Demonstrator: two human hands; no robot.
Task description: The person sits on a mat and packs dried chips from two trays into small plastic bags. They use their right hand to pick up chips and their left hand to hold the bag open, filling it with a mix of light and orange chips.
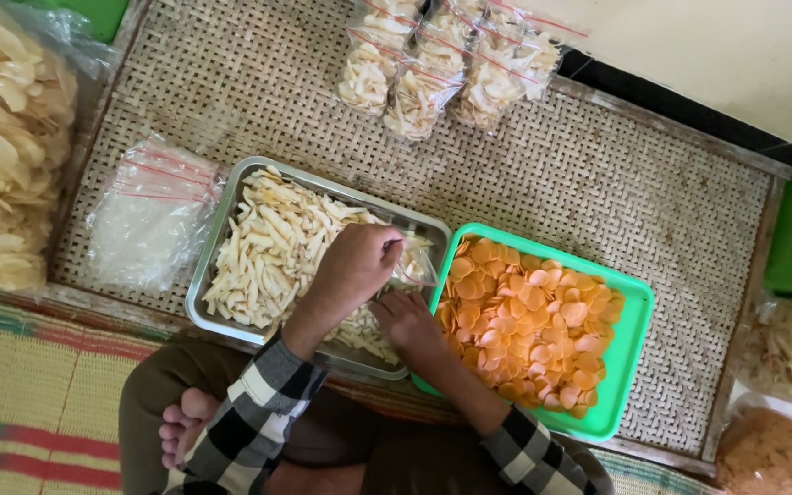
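My left hand (356,264) hovers over a steel tray (222,220) full of pale stick-shaped crackers (272,243), fingers closed on a small clear plastic bag (414,261) at the tray's right end. My right hand (407,323) is just below it, fingers curled at the bag's mouth with a few pale crackers under them. A green tray (630,330) of round orange crackers (524,316) sits directly to the right, touching the steel tray.
A woven bamboo tray (598,165) holds everything. Filled sealed bags (442,64) lie at the top, a stack of empty zip bags (153,215) at left, a big bag of pale crackers (6,137) far left, more cracker bags (786,394) at right. My bare foot (185,426) rests below.
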